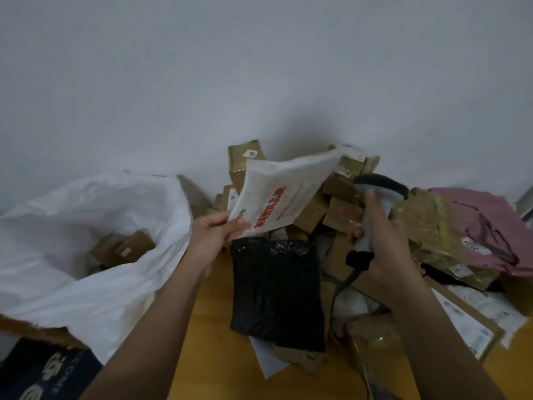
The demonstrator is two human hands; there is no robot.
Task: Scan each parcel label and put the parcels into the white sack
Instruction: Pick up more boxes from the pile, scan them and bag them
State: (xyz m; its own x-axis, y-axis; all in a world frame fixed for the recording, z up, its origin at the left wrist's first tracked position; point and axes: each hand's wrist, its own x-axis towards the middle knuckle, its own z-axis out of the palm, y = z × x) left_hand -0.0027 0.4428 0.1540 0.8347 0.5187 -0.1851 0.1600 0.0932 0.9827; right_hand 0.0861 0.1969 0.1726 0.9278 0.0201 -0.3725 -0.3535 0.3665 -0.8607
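Left hand pinches the near-left corner of a flat white padded mailer with red print, thumb on top, fingers curled beneath. The mailer is raised above the wooden tabletop, tilted up and away toward the far wall, its far end over the heap of brown cardboard boxes.

Right hand is wrapped round the grip of a grey handheld barcode scanner, fingers closed about the handle; its dark head sits just right of the mailer, cable trailing down near.

Handling, by my reckoning: the mailer looks light and thin, holds its shape from one corner with slight droop, so fairly stiff for a soft envelope. Surface seems matt, not slick. A corner pinch suffices; no label is visible on the face shown, so it may need turning.

Large white woven sack stands open at left, close beside the left forearm, a few brown boxes already inside.

A black plastic-wrapped parcel lies on the table below the mailer: soft, glossy, likely slippery. Pink poly bag far right.
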